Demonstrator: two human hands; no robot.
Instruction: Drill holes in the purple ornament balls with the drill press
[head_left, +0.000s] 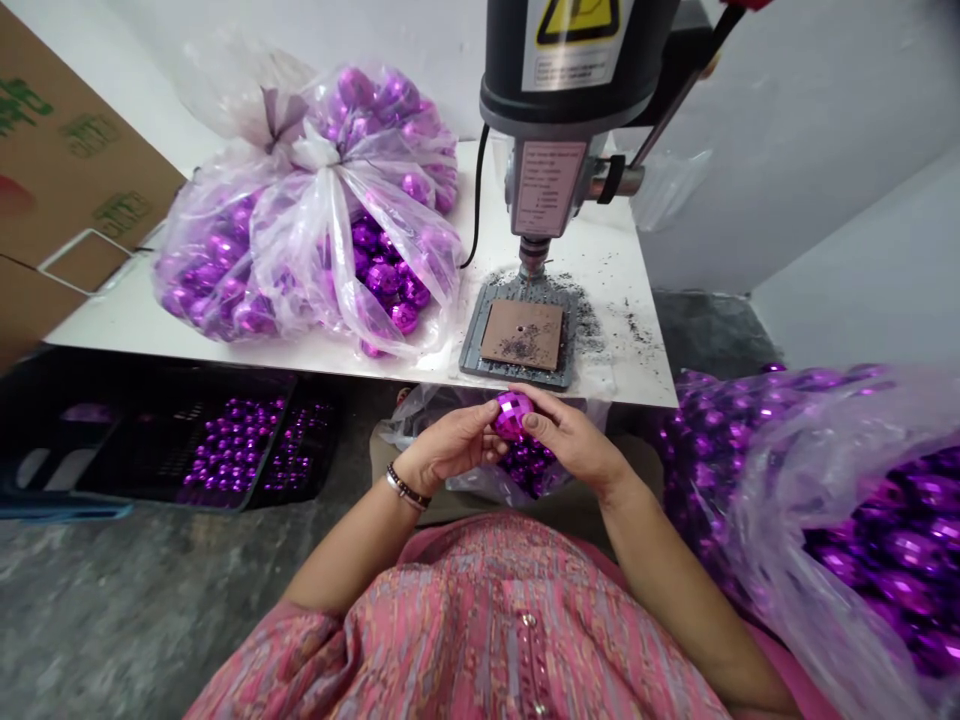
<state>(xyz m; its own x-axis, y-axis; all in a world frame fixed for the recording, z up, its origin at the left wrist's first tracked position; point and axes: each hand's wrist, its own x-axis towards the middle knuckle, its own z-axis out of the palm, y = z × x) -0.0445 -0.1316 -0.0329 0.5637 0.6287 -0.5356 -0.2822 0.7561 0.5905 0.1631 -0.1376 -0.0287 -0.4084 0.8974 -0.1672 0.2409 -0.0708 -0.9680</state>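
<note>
A shiny purple faceted ball (pixel 513 414) sits between my two hands, just in front of the table edge. My left hand (pixel 459 440) closes on its left side with thumb and fingers. From the right, my right hand (pixel 566 432) grips the same ball, thumb on its near face. Below it, an open clear plastic bag (pixel 480 484) with more purple balls (pixel 531 464) rests in my lap. Beyond the hands stands a bench drill press (pixel 550 180), its bit above a brown board (pixel 523 334) with a small hole, on a grey base plate (pixel 471 352).
Tied plastic bags of purple balls (pixel 217 265) stand on the white table (pixel 645 340), left of the drill. Dark shavings (pixel 589 318) lie around the base. A black crate (pixel 142 450) holds balls at lower left. A large open bag (pixel 765 500) is at my right. A cardboard box (pixel 75 190) stands far left.
</note>
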